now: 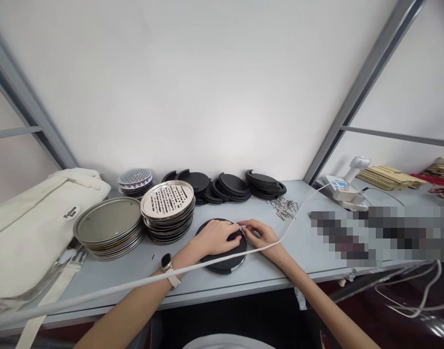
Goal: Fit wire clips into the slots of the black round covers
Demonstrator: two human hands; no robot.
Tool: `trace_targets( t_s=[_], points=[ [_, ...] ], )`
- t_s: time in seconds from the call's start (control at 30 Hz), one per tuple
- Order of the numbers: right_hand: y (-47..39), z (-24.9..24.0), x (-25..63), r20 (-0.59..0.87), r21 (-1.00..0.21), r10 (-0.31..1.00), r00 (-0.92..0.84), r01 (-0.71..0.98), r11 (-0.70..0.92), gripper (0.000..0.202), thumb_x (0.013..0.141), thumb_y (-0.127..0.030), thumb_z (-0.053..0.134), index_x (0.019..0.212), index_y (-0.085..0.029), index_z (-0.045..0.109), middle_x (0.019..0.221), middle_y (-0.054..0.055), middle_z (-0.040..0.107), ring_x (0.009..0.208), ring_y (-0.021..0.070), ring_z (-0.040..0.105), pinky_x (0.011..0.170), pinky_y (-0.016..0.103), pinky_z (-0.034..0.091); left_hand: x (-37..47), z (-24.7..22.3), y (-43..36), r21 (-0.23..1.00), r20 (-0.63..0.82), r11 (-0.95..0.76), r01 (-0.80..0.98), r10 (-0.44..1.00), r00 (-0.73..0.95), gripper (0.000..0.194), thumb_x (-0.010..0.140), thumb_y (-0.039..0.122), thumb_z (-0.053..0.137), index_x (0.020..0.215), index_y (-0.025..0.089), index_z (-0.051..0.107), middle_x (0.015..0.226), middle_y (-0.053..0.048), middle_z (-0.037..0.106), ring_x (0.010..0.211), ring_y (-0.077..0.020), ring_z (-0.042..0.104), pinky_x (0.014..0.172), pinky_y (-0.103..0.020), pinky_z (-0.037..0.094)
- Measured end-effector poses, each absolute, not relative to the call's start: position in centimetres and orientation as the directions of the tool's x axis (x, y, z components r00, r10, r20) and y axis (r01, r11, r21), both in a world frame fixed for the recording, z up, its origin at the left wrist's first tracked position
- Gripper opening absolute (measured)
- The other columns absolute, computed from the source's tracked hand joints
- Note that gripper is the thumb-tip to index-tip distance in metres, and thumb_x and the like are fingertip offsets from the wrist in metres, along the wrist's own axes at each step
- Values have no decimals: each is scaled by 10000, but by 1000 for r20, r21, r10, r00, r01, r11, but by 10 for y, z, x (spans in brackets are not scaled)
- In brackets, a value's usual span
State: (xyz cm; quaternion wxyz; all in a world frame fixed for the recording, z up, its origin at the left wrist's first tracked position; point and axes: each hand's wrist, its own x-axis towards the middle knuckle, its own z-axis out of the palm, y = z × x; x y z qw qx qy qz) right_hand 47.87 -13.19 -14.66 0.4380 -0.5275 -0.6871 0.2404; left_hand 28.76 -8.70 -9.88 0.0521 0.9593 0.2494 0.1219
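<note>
A round black disc [222, 264] with a raised rim lies flat near the table's front edge. My left hand [217, 237] rests over its top, fingers bent, gripping it against the table. At the disc's right rim my right hand [260, 234] has its thumb and fingers pinched together, close to the left fingertips. A small light glint shows between the two hands, too small to name. Behind my right hand lies a loose heap of small metal wire clips [285, 207]. Several more black discs [233, 184] are stacked along the wall.
Stacked perforated metal grater discs [167, 199] and grey metal plates [109, 220] stand left, beside a white bag [43, 228]. A white cable [134, 286] crosses in front of my arms. At right are a white device [343, 191] and stacked tan pieces [389, 177].
</note>
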Motion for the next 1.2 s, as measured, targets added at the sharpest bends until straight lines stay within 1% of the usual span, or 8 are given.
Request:
trace_targets(
  t_s=[0.07, 0.13, 0.23, 0.47, 0.77, 0.87, 1.03, 1.2],
  points=[
    [-132, -147, 479, 314, -801, 945, -86, 511, 313, 217, 878, -341, 509, 975, -207, 649, 628, -16, 539, 610, 134, 507, 606, 263, 417, 287, -99, -87, 155, 209, -873, 463, 487, 848, 255, 903, 361, 427, 955, 192, 612, 818, -43, 658, 714, -192, 620, 625, -285, 410],
    [-131, -149, 479, 296, -826, 950, -98, 474, 306, 227, 879, -367, 514, 1006, -211, 619, 606, -33, 493, 589, 125, 474, 581, 256, 394, 287, -99, -87, 149, 208, -874, 462, 484, 850, 248, 902, 358, 429, 952, 198, 612, 815, -38, 657, 715, -192, 620, 624, -282, 406],
    [-128, -154, 480, 274, -888, 958, -84, 361, 285, 301, 853, -429, 552, 1056, -207, 561, 621, -43, 475, 594, 120, 471, 574, 249, 388, 288, -98, -87, 144, 202, -872, 468, 489, 849, 243, 902, 360, 432, 945, 203, 612, 811, -34, 657, 714, -191, 618, 625, -279, 401],
    [-122, -160, 483, 195, -955, 973, -125, 200, 217, 350, 804, -514, 594, 903, -180, 559, 617, -51, 467, 572, 99, 438, 559, 240, 364, 288, -97, -88, 149, 193, -864, 481, 502, 843, 236, 894, 357, 442, 898, 195, 613, 781, -28, 646, 678, -178, 607, 598, -277, 386],
    [-123, -154, 481, 159, -957, 976, -148, 221, 189, 389, 810, -567, 551, 850, -181, 533, 597, -57, 422, 557, 95, 394, 534, 230, 329, 288, -98, -88, 152, 194, -864, 481, 503, 842, 231, 893, 358, 444, 894, 200, 613, 771, -24, 641, 668, -173, 602, 600, -274, 380],
    [-125, -151, 481, 167, -953, 972, -166, 224, 202, 371, 834, -550, 531, 819, -179, 527, 609, -51, 435, 571, 94, 403, 552, 231, 332, 288, -98, -88, 150, 199, -864, 481, 503, 841, 246, 901, 363, 431, 895, 198, 613, 769, -26, 641, 664, -174, 600, 600, -273, 379],
    [-125, -153, 481, 167, -962, 976, -136, 193, 192, 360, 817, -523, 575, 940, -186, 546, 578, -75, 402, 544, 92, 398, 553, 234, 348, 288, -100, -87, 146, 195, -870, 471, 492, 848, 259, 906, 368, 422, 900, 196, 616, 779, -31, 645, 675, -177, 598, 610, -269, 383],
    [-123, -156, 481, 156, -968, 977, -146, 173, 180, 377, 797, -547, 584, 899, -189, 523, 582, -72, 420, 543, 91, 404, 549, 235, 340, 288, -100, -87, 138, 197, -868, 477, 496, 846, 243, 901, 360, 428, 883, 198, 607, 771, -26, 641, 666, -174, 594, 590, -268, 367]
  ],
)
